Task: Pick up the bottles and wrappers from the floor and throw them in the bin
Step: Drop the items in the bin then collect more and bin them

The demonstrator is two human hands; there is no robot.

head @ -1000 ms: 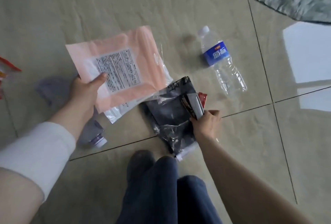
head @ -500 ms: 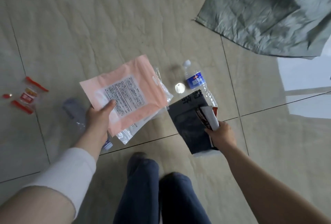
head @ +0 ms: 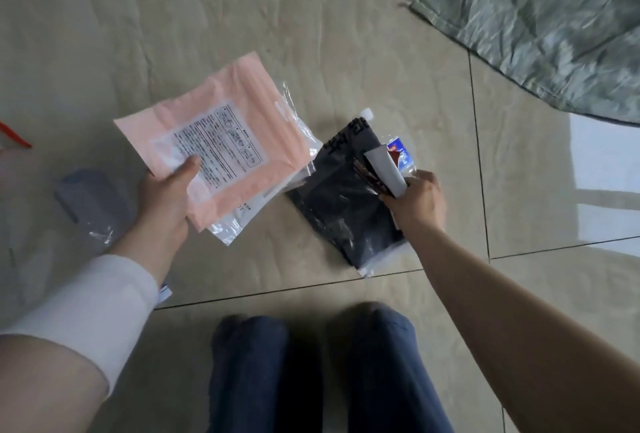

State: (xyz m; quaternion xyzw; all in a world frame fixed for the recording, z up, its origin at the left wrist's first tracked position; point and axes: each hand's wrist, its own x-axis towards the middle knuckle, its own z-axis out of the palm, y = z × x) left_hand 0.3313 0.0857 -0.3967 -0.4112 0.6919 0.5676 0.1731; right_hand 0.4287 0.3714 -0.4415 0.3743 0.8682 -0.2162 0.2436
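Beige floor tiles (head: 242, 17) with dark grout lines fill the view, and a crumpled grey-green sack (head: 547, 24) lies across the upper right of the frame. Below it, at the right edge, a pale bright patch sits on the tile.

My left hand (head: 166, 200) is left of centre, closed on a pink wrapper (head: 221, 141) with a white printed label; my thumb lies on top of the label and my other fingers are hidden beneath. A clear plastic wrapper (head: 228, 228) is stacked under the pink one and sticks out along its lower and right edges, so I hold both together, lifted off the floor. A white sleeve (head: 90, 308) covers my left forearm.

My right hand (head: 419, 204) is right of centre, fingers curled tight around a black wrapper (head: 339, 197) and a small folded packet (head: 384, 169), white and dark red, pinched against it. The black wrapper hangs down and to the left of my fist.

Behind the black wrapper, a water bottle (head: 401, 152) with a blue label lies on the floor, mostly hidden. At the left of the frame a blurry greyish bottle (head: 90, 200) lies on the tile, partly behind my left wrist. A red-edged wrapper (head: 14, 138) pokes in at the far left edge.

My legs in dark blue trousers (head: 311, 373) show at the bottom centre.
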